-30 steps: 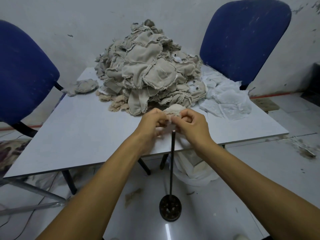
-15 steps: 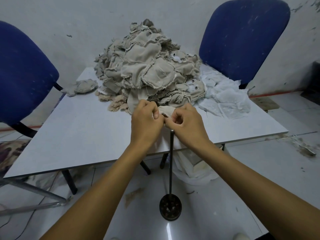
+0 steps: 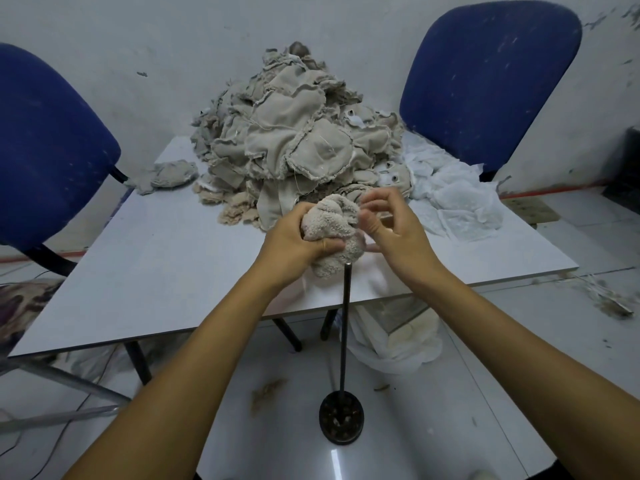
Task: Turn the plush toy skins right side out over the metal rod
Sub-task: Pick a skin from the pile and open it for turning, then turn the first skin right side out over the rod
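Note:
A fluffy beige plush skin (image 3: 334,227) sits bunched on top of the upright metal rod (image 3: 344,327), whose round base (image 3: 341,423) stands on the floor. My left hand (image 3: 294,242) grips the skin from the left with thumb and fingers curled round it. My right hand (image 3: 393,225) is just to the skin's right, fingers loosely curled and blurred; whether it touches the fabric I cannot tell. A big pile of inside-out beige skins (image 3: 294,140) lies on the white table (image 3: 166,258) behind.
White fabric pieces (image 3: 453,199) lie at the table's right. One loose beige skin (image 3: 171,173) lies at the left. Blue chairs (image 3: 491,74) stand at either side. A white bag (image 3: 398,341) sits under the table.
The skin now shows its fluffy side over the rod's top. Before, both hands pinched a small bit of fabric there. My right hand has lifted off to the right.

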The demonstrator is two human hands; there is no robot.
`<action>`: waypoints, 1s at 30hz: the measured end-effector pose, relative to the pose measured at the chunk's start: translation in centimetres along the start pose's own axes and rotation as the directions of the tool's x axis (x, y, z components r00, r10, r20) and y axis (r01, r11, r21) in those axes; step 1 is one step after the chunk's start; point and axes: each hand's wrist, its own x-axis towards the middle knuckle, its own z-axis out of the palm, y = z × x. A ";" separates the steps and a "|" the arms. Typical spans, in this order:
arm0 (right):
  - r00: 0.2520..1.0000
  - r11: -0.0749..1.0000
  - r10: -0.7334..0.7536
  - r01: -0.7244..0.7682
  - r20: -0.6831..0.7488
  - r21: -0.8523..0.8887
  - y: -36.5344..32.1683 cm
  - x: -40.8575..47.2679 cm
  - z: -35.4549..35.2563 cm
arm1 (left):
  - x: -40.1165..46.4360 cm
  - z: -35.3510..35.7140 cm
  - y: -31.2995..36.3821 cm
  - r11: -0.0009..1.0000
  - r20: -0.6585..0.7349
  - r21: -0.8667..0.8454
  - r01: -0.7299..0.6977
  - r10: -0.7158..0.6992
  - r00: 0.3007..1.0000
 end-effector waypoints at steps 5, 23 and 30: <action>1.000 0.992 -0.024 0.025 0.009 -0.123 0.1 -0.2 -0.4 | 0.2 -0.4 -0.3 0.999 0.034 -0.035 0.017 -0.016 0.999; 0.931 0.854 -0.345 0.261 -0.116 -0.450 0.7 -0.5 0.4 | -0.6 -0.8 -0.5 0.960 0.027 -0.224 0.168 -0.167 0.986; 0.977 0.992 0.015 -0.041 -0.214 -0.118 0.8 -0.2 -0.5 | -0.4 -1.2 -0.6 0.915 -0.056 -0.349 0.202 -0.236 0.970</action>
